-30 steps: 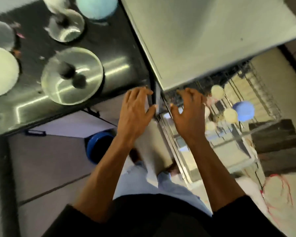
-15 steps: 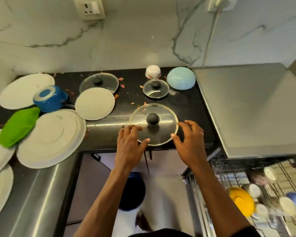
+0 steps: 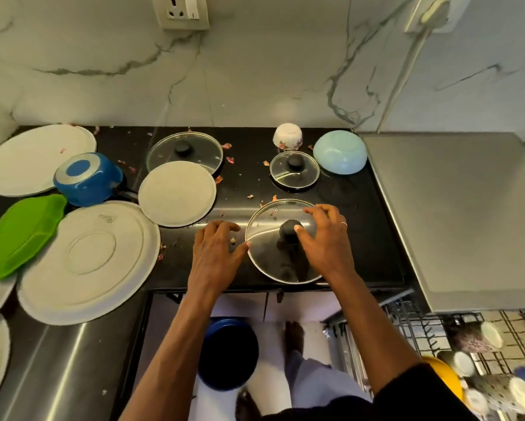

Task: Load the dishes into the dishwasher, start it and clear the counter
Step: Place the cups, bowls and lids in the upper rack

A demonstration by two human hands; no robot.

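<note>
Glass lid [image 3: 273,262] w/ metal rim, glossy; black counter [image 3: 361,238] shiny; dishwasher top [image 3: 467,214] matt metal

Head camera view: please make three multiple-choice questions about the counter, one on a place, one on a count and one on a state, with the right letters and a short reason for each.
1. Where does the light blue bowl stand?
A. At the back right of the black counter, beside the small glass lid
B. On the floor
C. In the dishwasher rack

2. How many glass lids lie on the counter?
A. Two
B. Three
C. Five

3. How does the blue pot sit?
A. Upright, full of water
B. Upright, with a lid on
C. Upside down, base up

Answers:
1 A: it stands just right of the small glass lid.
2 B: the large back lid, the small glass lid and the near lid at the front edge.
3 C: its ringed base faces upward.
</note>
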